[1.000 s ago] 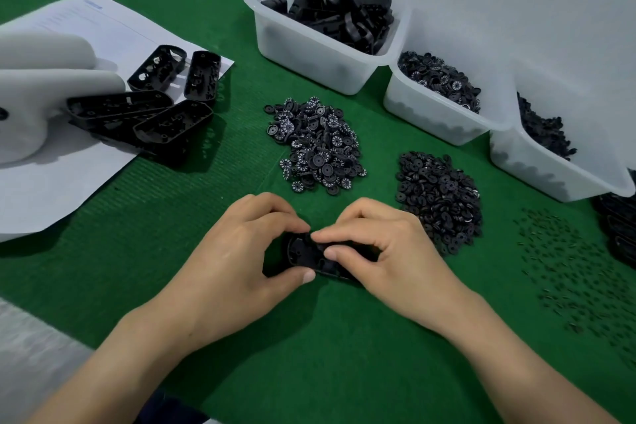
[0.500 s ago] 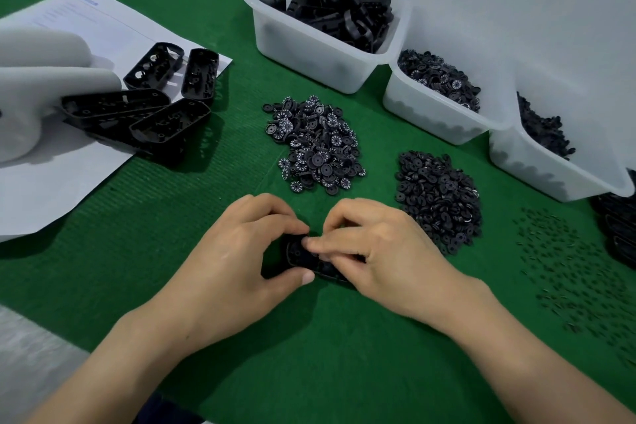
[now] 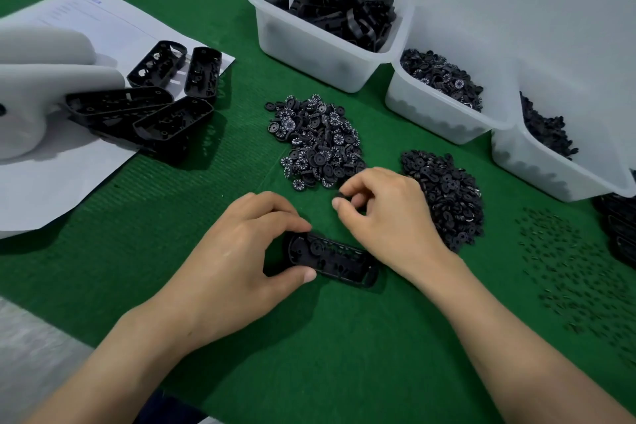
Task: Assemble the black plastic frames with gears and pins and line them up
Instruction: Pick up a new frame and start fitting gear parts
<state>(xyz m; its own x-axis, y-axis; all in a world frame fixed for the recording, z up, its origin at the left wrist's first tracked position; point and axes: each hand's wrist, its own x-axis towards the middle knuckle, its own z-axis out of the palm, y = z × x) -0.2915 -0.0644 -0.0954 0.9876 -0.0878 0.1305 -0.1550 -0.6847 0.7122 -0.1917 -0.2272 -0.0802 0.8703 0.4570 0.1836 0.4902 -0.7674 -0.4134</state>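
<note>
The frame [image 3: 332,258], a black oblong shell, lies on the green counter [image 3: 344,337], its left end in the grip of the left hand [image 3: 234,251]. The right hand [image 3: 389,213] pinches a small black part [image 3: 339,195]. Piled gears [image 3: 316,141] bear white numerals.

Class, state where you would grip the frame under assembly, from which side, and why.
Pinch the frame at its left end, across the narrow width, coming from the left as the left hand does: it lies flat, open face up, so the cavity stays free.
</note>
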